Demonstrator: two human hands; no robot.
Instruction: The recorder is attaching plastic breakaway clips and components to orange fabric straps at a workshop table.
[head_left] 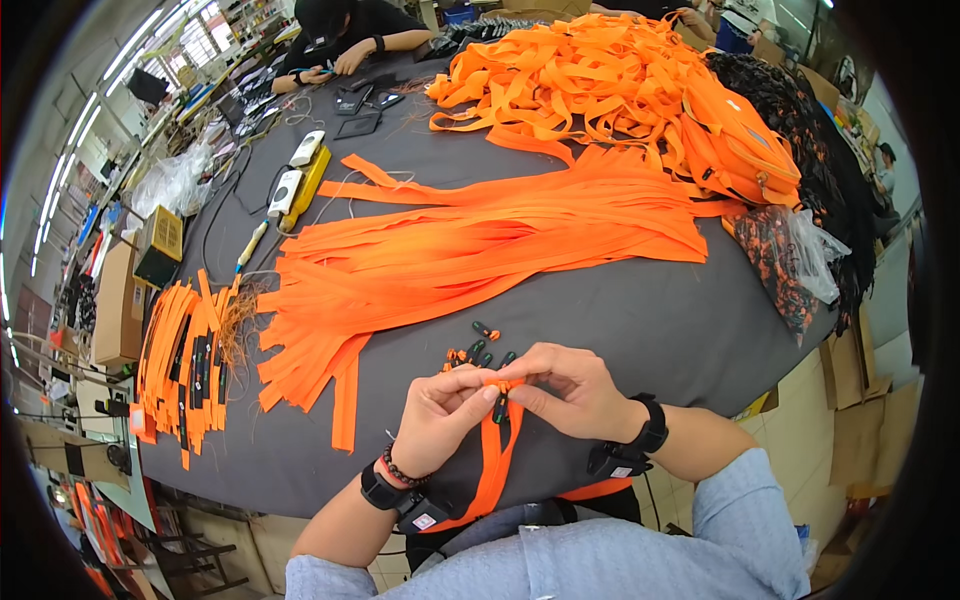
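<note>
Both my hands meet over the near edge of the table, pinching the end of an orange zipper tape (491,478). My left hand (438,418) is closed on it, thumb and forefinger together. From the other side my right hand (578,392) grips the same end. Between the thumbs hangs a dark zipper pull (501,408) with an orange part at its top; the fingers partly hide where it meets the tape. Downward, the tape runs in a loop toward my lap. Just beyond my left hand lie several loose dark zipper pulls (474,352) with orange bits.
A thick bundle of orange tapes (480,240) spans the grey table (640,320). Behind it rises a tangled orange heap (560,80) beside an orange bag (740,145). Shorter orange strips (170,350) lie left, near a power strip (305,185). Another person (345,40) works at the far side.
</note>
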